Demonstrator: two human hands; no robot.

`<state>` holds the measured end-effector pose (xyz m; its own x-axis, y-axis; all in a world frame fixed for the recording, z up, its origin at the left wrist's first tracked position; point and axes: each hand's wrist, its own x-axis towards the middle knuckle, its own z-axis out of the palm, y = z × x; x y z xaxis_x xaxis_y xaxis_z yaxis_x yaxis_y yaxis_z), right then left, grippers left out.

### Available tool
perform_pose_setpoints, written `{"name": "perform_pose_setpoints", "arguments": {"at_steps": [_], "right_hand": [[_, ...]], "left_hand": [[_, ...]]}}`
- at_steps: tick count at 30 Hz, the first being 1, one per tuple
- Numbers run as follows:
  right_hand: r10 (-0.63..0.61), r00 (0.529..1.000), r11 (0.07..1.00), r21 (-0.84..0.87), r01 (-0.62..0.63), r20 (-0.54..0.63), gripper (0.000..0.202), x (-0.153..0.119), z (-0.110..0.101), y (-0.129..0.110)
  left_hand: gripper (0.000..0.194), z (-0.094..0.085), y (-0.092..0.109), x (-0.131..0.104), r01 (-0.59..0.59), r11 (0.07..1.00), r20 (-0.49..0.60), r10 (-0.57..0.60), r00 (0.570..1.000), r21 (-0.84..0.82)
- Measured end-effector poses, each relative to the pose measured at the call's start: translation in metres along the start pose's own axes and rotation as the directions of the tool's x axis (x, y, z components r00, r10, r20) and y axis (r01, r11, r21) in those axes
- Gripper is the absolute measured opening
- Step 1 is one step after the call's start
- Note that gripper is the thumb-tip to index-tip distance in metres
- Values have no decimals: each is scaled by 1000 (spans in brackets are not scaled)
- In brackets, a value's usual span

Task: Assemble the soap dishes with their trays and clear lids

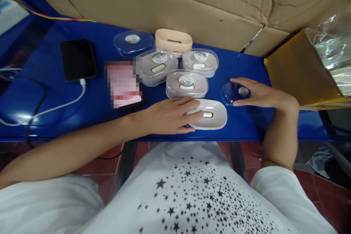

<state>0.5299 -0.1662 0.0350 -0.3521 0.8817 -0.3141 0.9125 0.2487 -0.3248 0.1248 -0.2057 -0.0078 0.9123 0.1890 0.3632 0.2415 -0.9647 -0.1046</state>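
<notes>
In front of me a white oval soap dish [218, 119] with a cream slot insert lies on the blue table. My left hand [175, 117] rests over the dish's left end, fingers stretched out and touching it. To the right, my right hand [253, 93] grips a clear plastic lid [230, 93] with a round label, thumb and fingers at opposite edges. Just behind the white dish sit soap dishes under clear lids: one close by [171, 87], one to the right [211, 65] and one to the left [146, 76].
At the back are a peach dish [174, 38] and a loose clear lid [122, 44]. A pixelated pink item [124, 82] and a charging black phone [78, 60] lie left. On the right, a cardboard box [301, 69] holds clear plastic. Cardboard [164, 0] lines the back.
</notes>
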Motion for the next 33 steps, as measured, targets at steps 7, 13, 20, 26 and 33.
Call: {"name": "perform_pose_setpoints", "arguments": {"at_steps": [7,13,20,26,33], "right_hand": [[11,1000,997,-74,-11,-1,109,1,13,-37],[-70,997,996,-59,68,-39,107,-5,4,-27],[-373,926,926,81,369,47,99,-20,1,-63],[-472,881,881,12,472,-11,96,-20,38,-102],[-472,881,880,37,473,-40,94,-21,45,-110]], "left_hand": [[33,-7,0,0,28,986,8,-27,1000,-162],[18,-12,-4,-1,-10,986,20,14,1000,-164],[35,-6,-4,-1,24,991,-88,-36,995,-132],[43,-4,-7,-2,18,995,-126,-31,992,-102],[37,-1,-10,-2,71,995,18,-70,997,-72]]}}
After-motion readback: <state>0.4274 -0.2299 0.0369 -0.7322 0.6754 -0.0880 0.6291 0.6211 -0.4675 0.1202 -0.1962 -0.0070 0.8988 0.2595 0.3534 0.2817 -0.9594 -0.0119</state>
